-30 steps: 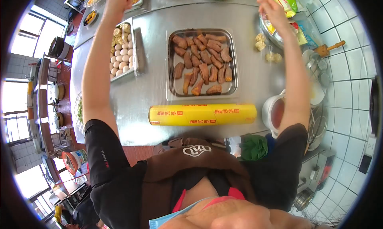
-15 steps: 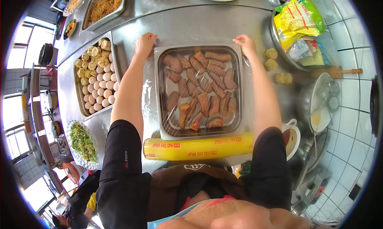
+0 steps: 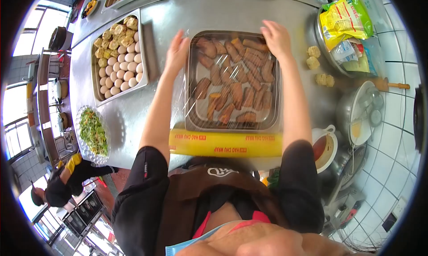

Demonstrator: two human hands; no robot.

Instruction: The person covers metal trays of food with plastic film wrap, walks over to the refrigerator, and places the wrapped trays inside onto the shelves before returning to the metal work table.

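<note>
A metal tray of brown, elongated food pieces stands in the middle of the steel table, with clear film stretched over it. My left hand is at the tray's upper left side, fingers apart and extended. At the upper right corner is my right hand, its fingers spread over the rim and film. Neither hand visibly grips anything. Along the tray's near edge lies a yellow roll of wrap, printed with red lettering.
Left: a tray of eggs and a plate of shredded greens. Right: a bowl with packets, yellowish lumps, a rolling pin and a white pot. Another person stands far left, beyond the table.
My hands came down from far apart beyond the tray to its upper sides, and their pinched fingers have opened. The film now covers the tray. The view has shifted.
</note>
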